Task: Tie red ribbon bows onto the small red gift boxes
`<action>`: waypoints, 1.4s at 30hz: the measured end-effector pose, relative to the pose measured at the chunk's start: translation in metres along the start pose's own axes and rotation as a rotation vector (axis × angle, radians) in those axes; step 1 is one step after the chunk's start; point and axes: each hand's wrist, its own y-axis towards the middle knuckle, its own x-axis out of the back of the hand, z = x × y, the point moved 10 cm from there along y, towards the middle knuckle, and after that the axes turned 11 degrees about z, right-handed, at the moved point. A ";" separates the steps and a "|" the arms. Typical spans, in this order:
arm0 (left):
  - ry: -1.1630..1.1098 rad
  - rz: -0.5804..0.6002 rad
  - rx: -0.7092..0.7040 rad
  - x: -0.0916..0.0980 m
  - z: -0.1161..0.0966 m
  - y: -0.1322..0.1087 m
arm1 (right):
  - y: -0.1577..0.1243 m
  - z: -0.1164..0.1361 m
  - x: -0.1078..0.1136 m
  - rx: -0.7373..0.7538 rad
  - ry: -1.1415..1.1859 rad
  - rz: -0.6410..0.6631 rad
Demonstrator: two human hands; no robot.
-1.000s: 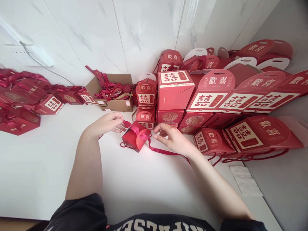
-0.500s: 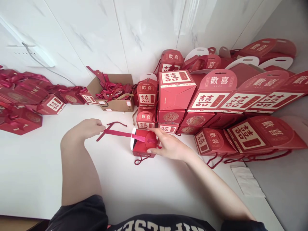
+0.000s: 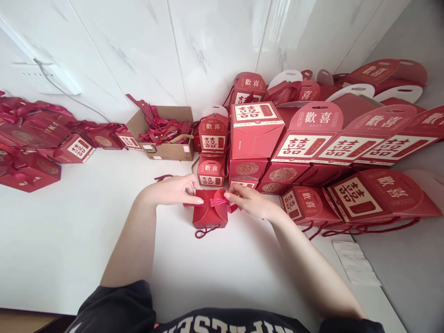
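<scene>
A small red gift box [image 3: 210,213] stands on the white floor in front of me, its rounded top flaps folded together. A red ribbon [image 3: 218,202] crosses the top of the box. My left hand [image 3: 176,189] pinches the ribbon at the box's left top edge. From the other side, my right hand [image 3: 248,201] pinches the ribbon at the right top edge. A red cord loop [image 3: 204,231] hangs out under the box's front.
An open cardboard carton [image 3: 166,134] full of red ribbons sits by the wall. Stacks of red printed gift boxes [image 3: 256,129] fill the corner and the right side. More ribboned red boxes [image 3: 31,143] lie at the left. A white paper slip [image 3: 357,263] lies at the right.
My left hand, which was pulling the ribbon out to the left, has come back to the box. The flaps are now closed, with both hands pinching the ribbon on top.
</scene>
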 end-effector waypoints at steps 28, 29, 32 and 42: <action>0.017 0.119 -0.183 -0.012 -0.015 0.020 | -0.003 0.012 -0.009 0.054 0.011 0.145; 0.009 0.097 -0.200 -0.011 -0.016 0.022 | -0.006 0.012 -0.007 0.053 0.000 0.154; -0.050 0.083 -0.227 -0.009 -0.014 0.026 | -0.013 0.014 -0.003 0.057 0.002 0.205; -0.200 0.156 -0.244 0.001 -0.006 0.003 | -0.031 0.004 0.019 -0.037 0.062 0.193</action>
